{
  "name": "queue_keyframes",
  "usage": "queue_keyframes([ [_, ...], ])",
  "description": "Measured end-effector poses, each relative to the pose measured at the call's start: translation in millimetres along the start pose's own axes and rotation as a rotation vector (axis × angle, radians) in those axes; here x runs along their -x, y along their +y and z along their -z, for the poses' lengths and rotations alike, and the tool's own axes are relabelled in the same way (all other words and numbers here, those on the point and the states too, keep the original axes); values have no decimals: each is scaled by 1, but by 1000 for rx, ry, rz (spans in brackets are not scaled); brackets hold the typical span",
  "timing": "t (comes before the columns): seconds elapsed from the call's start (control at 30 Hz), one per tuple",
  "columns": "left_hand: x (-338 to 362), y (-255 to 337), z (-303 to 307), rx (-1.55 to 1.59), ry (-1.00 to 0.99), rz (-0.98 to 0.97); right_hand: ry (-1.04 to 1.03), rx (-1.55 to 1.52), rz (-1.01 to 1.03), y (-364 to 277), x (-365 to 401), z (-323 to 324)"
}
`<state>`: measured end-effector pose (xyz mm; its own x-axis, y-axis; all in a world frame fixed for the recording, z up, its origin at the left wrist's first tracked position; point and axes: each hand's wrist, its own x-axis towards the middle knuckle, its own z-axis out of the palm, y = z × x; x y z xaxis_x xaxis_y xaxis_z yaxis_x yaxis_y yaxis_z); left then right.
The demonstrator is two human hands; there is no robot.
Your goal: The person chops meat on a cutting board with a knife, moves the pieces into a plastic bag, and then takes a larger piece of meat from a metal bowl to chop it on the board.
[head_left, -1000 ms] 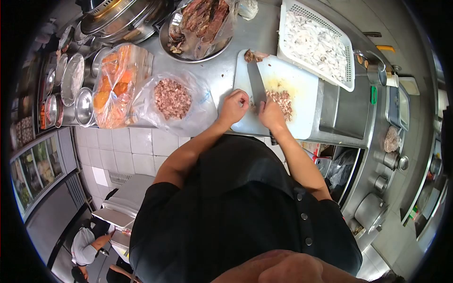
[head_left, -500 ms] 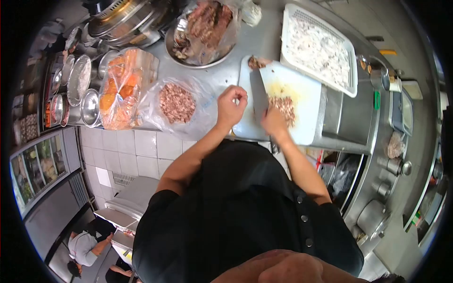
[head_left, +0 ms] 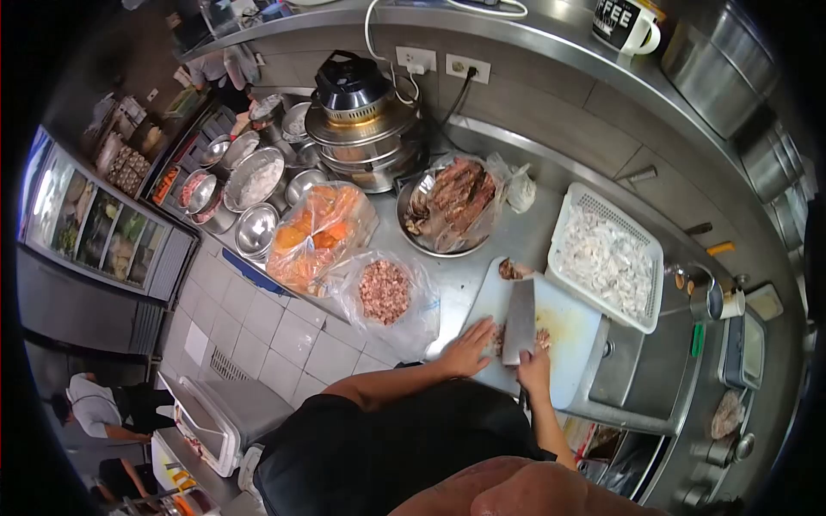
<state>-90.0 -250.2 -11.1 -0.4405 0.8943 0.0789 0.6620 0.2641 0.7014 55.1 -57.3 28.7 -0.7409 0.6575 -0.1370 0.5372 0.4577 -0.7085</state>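
My right hand [head_left: 535, 371] grips a cleaver [head_left: 520, 320], its wide blade lying over a small pile of chopped meat [head_left: 542, 338] on the white cutting board [head_left: 568, 331]. My left hand [head_left: 469, 347] rests flat, fingers spread, at the board's left edge beside the blade and the meat. A larger meat piece [head_left: 514, 269] lies at the board's far corner.
A bag of diced meat [head_left: 385, 291], a bag of orange pieces [head_left: 317, 230] and a steel bowl of cooked meat [head_left: 447, 206] stand left of the board. A white basket of pale slices [head_left: 607, 258] sits right. Stacked pots [head_left: 357, 120] behind; another person [head_left: 99, 408] lower left.
The view has tilted up and away, showing the back wall and shelf. My left hand opened from a loose fist and now lies flat by the board; the cleaver lies over the meat.
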Motion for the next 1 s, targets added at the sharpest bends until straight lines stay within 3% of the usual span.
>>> queue_keyframes([
  [0.13, -13, 28, 2, -153, -111, -22, 116, -33, -45, 18, 47, 58],
  [0.3, -43, 54, -26, -203, -83, -124, 190, 157, -193, 106, 112, 85],
  [0.37, -60, 59, -41, -207, -49, -157, 160, -50, -362, 123, 135, 92],
  [0.4, -68, 61, -46, -215, -55, -211, 275, -103, -168, 122, 141, 87],
  [0.53, -78, 72, -59, -272, -78, -363, 59, -277, -417, 137, 153, 84],
  [0.63, -77, 86, -67, -290, -52, -377, 36, -255, -268, 185, 143, 46],
  [0.7, -79, 92, -71, -339, -32, -340, 1, -352, -305, 170, 135, 36],
  [0.77, -80, 90, -78, -371, -33, -314, -142, -247, -263, 181, 119, 23],
  [0.83, -84, 77, -95, -332, 71, -240, -142, -276, -170, 145, 108, 30],
  [0.9, -87, 79, -89, -195, 147, -209, -44, -180, 70, 161, 98, 7],
  [0.93, -86, 80, -87, -173, 119, -212, -95, -268, -9, 169, 94, -8],
  [1.0, -90, 84, -86, -81, 294, -141, -140, -347, -104, 164, 90, -16],
])
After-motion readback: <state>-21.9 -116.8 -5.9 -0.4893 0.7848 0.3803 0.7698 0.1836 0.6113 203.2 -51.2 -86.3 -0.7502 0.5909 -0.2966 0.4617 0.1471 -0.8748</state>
